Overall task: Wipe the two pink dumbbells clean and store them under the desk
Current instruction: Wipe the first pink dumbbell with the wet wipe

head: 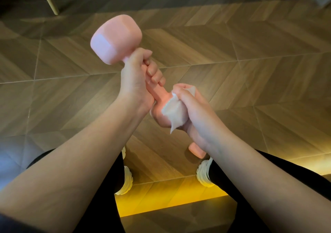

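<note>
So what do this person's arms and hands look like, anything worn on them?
Nothing worn that shows. The left hand and right hand are ungloved, with no rings visible, and neither wrist carries a watch or band. The left forearm and right forearm are bare, with no sleeve reaching them in view.

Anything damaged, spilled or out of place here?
Nothing stands out. The left hand grips one dumbbell by its handle, the right hand holds a cloth round its lower head, and the second dumbbell lies on the floor.
</note>
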A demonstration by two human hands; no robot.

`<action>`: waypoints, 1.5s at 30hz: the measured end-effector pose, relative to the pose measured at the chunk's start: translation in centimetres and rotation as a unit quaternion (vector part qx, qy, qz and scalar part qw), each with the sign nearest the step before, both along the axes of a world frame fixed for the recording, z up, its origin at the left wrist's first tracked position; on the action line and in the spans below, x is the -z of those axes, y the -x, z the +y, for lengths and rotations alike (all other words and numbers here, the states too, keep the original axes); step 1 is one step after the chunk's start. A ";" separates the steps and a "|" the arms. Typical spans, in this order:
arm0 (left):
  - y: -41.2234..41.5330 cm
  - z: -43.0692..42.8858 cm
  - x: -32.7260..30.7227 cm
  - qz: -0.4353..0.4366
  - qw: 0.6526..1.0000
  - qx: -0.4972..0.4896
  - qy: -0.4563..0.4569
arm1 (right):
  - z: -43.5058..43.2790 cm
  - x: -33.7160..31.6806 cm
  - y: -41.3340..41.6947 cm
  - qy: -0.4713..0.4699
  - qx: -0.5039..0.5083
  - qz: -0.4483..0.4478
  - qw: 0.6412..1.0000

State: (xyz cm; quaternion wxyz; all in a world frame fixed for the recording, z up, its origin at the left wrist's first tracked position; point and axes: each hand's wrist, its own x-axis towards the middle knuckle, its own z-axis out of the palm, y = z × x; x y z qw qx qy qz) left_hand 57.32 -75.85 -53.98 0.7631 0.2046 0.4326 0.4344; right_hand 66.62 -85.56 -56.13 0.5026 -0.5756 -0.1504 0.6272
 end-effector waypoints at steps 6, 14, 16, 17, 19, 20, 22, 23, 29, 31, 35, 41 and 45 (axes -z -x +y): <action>0.0 -0.4 0.2 0.009 0.999 0.030 -0.010 | -0.2 0.3 -0.3 -0.068 0.076 -0.294 0.950; 1.1 0.2 0.2 0.010 1.000 0.016 0.019 | -1.0 -1.4 -1.5 -0.249 -0.090 -0.476 0.839; 1.6 0.5 0.3 0.028 0.999 0.022 0.019 | -1.4 -1.6 -2.1 -0.248 -0.215 -0.467 0.821; 1.8 0.6 0.4 0.039 0.999 0.029 0.019 | -1.6 -1.6 -2.4 -0.240 -0.282 -0.480 0.795; 2.1 0.6 0.7 0.060 0.997 0.048 0.019 | -1.8 -1.1 -2.5 -0.223 -0.371 -0.516 0.739; 2.2 0.5 0.8 0.069 0.996 0.058 0.019 | -1.7 -0.8 -2.4 -0.217 -0.384 -0.531 0.724; 2.0 0.2 1.0 0.082 0.994 0.074 0.017 | -1.2 -0.2 -1.9 -0.211 -0.370 -0.553 0.716; 1.9 0.1 1.0 0.085 0.993 0.082 0.016 | -1.1 0.0 -1.7 -0.213 -0.352 -0.563 0.716; 2.2 0.5 0.6 0.079 0.990 0.115 0.014 | -1.4 0.6 -1.5 -0.301 -0.254 -0.578 0.714; 2.3 0.3 0.7 0.077 0.988 0.134 0.008 | -1.1 0.7 -1.6 -0.263 -0.318 -0.569 0.712; 2.1 0.0 0.5 0.068 0.984 0.165 -0.009 | -0.9 1.1 -1.5 -0.233 -0.357 -0.572 0.700; 2.2 0.2 0.3 0.051 0.984 0.173 -0.010 | -0.9 0.9 -1.2 -0.249 -0.316 -0.567 0.719; 2.0 -0.2 0.2 0.024 0.977 0.211 -0.009 | -0.8 1.1 -0.9 -0.244 -0.336 -0.572 0.708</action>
